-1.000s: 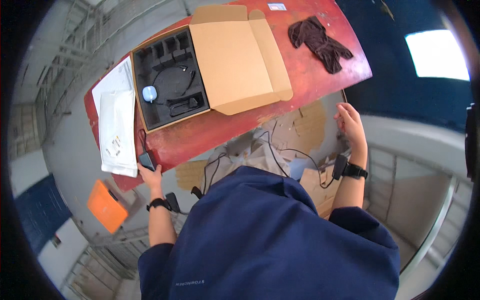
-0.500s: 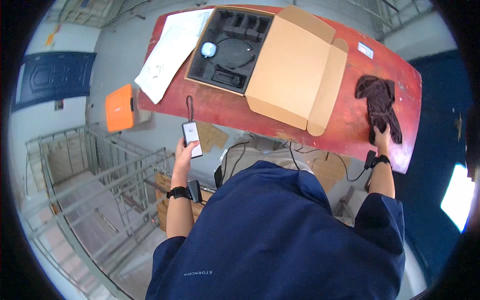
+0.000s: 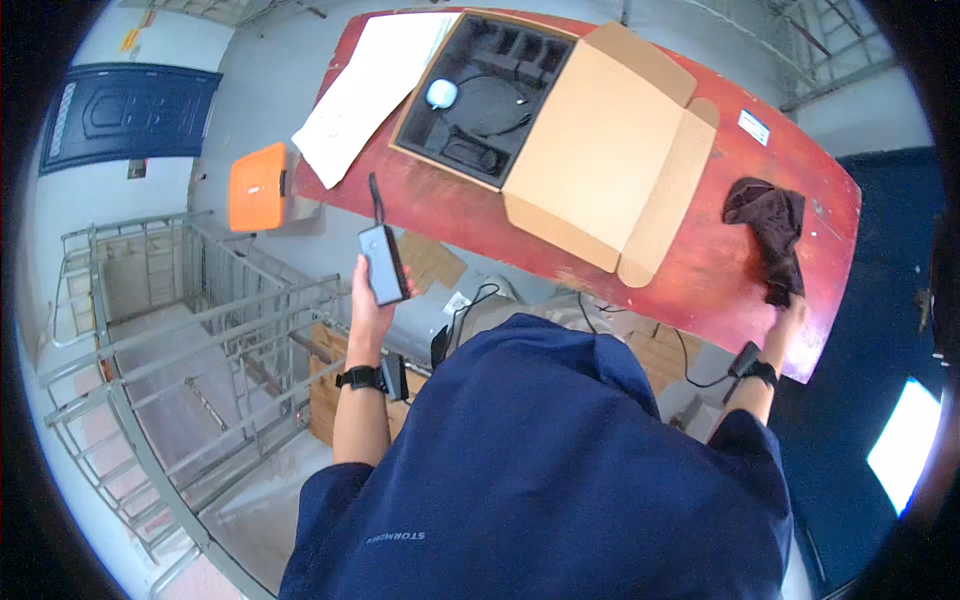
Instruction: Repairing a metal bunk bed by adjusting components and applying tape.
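My left hand point(image 3: 369, 308) is wrapped round a slim rectangular handheld device point(image 3: 384, 268) with a grey face, dark edges and a dark wrist strap at its far end. It is held up before the table's near edge. At the right end of the table, my right hand point(image 3: 790, 318) grips the near end of a dark brown cloth point(image 3: 770, 220), which lies crumpled and stretched away from me. Between the hands, farther back, stands an open cardboard box point(image 3: 590, 150) with a black foam insert point(image 3: 490, 105). A small light-blue rounded object point(image 3: 441, 94) and a dark cable lie in it.
White paper sheets point(image 3: 375, 90) lie left of the box on the red table point(image 3: 690, 260). A small white-and-blue card point(image 3: 754, 127) is at the back right. Beyond the table's left end is an orange-lidded bin point(image 3: 257, 188). Metal railings point(image 3: 220, 300) stand at left; cables hang below the near edge.
The device has turned in my left hand, from a whitish face with my thumb across it to a grey face. My right hand has drawn nearer to me, and the cloth is more bunched.
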{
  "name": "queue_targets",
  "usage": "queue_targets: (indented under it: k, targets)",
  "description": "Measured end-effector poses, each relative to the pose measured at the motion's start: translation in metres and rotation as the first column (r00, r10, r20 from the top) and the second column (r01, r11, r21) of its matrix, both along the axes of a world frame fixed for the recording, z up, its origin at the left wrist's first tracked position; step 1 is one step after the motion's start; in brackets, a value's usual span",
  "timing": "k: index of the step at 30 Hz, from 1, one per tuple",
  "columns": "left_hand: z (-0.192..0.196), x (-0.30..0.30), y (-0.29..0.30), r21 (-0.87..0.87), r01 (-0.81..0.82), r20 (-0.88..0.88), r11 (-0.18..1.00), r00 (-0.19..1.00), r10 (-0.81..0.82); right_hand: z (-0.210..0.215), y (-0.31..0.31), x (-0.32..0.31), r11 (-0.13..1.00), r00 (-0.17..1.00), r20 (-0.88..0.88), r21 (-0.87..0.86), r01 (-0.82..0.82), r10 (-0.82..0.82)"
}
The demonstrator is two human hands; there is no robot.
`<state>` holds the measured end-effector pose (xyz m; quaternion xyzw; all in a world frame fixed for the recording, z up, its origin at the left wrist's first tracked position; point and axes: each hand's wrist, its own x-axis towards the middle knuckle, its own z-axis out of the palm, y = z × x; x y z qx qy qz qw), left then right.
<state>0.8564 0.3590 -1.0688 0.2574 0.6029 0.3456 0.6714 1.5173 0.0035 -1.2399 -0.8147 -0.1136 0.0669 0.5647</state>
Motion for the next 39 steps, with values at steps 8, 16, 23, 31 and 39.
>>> queue_targets:
  k: [8, 16, 23, 31, 39]
  targets:
    - [-0.009, -0.002, 0.031, 0.037, 0.027, 0.257, 0.999, 0.966, -0.036, 0.165, 0.003, -0.016, 0.959, 0.842, 0.536, -0.202, 0.198, -0.061]
    - [-0.033, -0.042, 0.088, 0.038, 0.073, 0.358, 0.997, 0.93, -0.082, 0.237, 0.009, -0.063, 0.961, 0.903, 0.402, 0.274, 0.039, -0.152]
    - [-0.008, -0.065, 0.136, -0.055, 0.204, 0.651, 0.977, 0.749, -0.119, 0.319, 0.053, -0.169, 0.849, 0.984, 0.162, 0.527, -0.026, -0.071]
    - [0.001, -0.096, 0.168, 0.123, 0.332, 0.758, 0.935, 0.577, -0.304, 0.395, 0.142, -0.298, 0.805, 0.966, 0.198, 0.593, 0.015, -0.164]
    - [0.014, -0.095, 0.174, 0.28, 0.217, 0.904, 0.935, 0.268, -0.333, 0.391, 0.23, -0.368, 0.605, 0.916, 0.267, 0.69, -0.398, 0.299]
